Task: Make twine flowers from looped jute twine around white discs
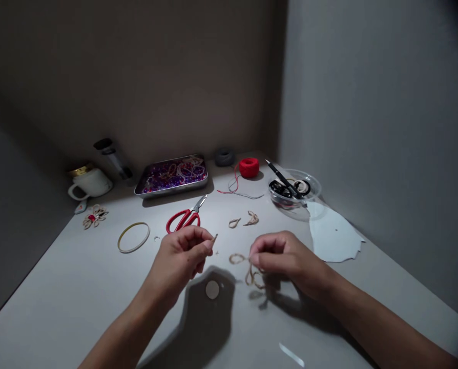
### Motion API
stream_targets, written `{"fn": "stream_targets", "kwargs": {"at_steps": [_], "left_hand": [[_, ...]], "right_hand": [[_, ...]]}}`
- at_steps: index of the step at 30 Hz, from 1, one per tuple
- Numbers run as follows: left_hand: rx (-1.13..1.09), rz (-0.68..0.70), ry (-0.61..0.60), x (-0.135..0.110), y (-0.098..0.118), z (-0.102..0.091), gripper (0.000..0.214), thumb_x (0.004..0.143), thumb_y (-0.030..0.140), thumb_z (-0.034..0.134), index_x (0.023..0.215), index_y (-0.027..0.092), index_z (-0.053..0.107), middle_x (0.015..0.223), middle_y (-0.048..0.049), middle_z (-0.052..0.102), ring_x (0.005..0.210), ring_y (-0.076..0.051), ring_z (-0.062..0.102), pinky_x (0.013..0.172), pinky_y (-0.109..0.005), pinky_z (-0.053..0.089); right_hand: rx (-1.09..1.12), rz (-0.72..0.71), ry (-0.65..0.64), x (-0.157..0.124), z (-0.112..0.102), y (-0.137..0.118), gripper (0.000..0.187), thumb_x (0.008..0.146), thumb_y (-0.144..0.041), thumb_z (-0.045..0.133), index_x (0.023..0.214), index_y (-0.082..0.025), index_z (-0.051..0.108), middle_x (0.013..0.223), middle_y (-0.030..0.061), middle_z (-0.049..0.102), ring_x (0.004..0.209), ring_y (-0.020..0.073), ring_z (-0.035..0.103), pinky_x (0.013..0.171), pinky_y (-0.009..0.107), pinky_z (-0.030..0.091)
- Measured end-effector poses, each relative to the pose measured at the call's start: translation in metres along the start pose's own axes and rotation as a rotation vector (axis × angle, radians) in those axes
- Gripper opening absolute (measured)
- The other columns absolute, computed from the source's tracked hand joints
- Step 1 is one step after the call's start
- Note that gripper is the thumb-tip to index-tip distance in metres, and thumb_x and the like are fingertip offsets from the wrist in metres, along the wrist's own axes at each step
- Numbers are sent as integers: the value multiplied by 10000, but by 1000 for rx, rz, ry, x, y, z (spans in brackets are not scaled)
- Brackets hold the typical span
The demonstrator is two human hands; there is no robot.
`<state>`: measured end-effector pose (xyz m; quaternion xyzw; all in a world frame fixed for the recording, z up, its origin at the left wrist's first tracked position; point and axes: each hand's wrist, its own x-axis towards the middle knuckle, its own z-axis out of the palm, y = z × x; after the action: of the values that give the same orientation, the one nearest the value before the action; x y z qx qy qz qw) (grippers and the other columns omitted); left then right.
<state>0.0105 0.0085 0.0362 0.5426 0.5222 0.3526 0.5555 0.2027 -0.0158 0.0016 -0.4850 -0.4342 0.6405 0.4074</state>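
Your right hand (278, 256) pinched the looped tan jute twine (248, 267) nearer you than the red-handled steel scissors (183, 219), your left hand (183, 256), closer to them, gripped a short tan strand tip (214, 237), and a firm pinch at the crossing seemed wise.

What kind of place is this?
Likely a craft table in a room corner: red scissors, a tray of beads, red thread, and twine pinched by left hand and right hand.

We are seeing bare table (52, 307) stretching left of our left hand (181, 256); ahead, scissors (183, 219), a ring (133, 237) and twine loops (244, 221) are crowding the path, a white sheet (332, 233) flanking the right.
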Motion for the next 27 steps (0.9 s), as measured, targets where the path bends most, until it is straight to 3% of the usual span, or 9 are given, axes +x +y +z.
{"fn": "stream_targets", "kwargs": {"at_steps": [4,7,10,18,27], "left_hand": [[147,139,-149,-7,3,-2,88,714,219,576,716,137,607,514,47,461,463,-68,375,439,-192,284],[177,100,-313,-10,-1,3,104,740,221,552,720,132,600,567,27,478,509,-82,385,485,-213,305],[152,24,-397,-10,-5,7,103,731,221,558,695,128,579,566,18,484,521,-98,412,509,-235,330],[168,3,-416,-10,-5,8,90,726,198,558,672,127,561,555,24,484,526,-99,418,517,-232,338],[472,92,-323,-16,-1,9,95,722,150,535,687,146,623,562,33,511,536,-97,433,490,-204,322]], "right_hand": [[-237,18,-184,-1,6,3,56,594,-180,624,573,-129,637,468,-32,499,437,71,372,438,219,278],[-290,2,-212,-3,8,4,64,603,-186,625,596,-124,640,477,-28,505,447,73,377,439,217,282],[-293,7,-241,-4,8,4,76,608,-198,631,605,-123,639,484,-24,512,445,76,391,439,217,296],[-316,-20,-221,-5,10,4,99,623,-216,627,613,-118,638,487,-26,493,446,76,383,437,216,295],[-361,-17,-225,-7,11,4,83,625,-200,613,605,-130,652,488,-24,496,440,78,392,427,215,307]]}}
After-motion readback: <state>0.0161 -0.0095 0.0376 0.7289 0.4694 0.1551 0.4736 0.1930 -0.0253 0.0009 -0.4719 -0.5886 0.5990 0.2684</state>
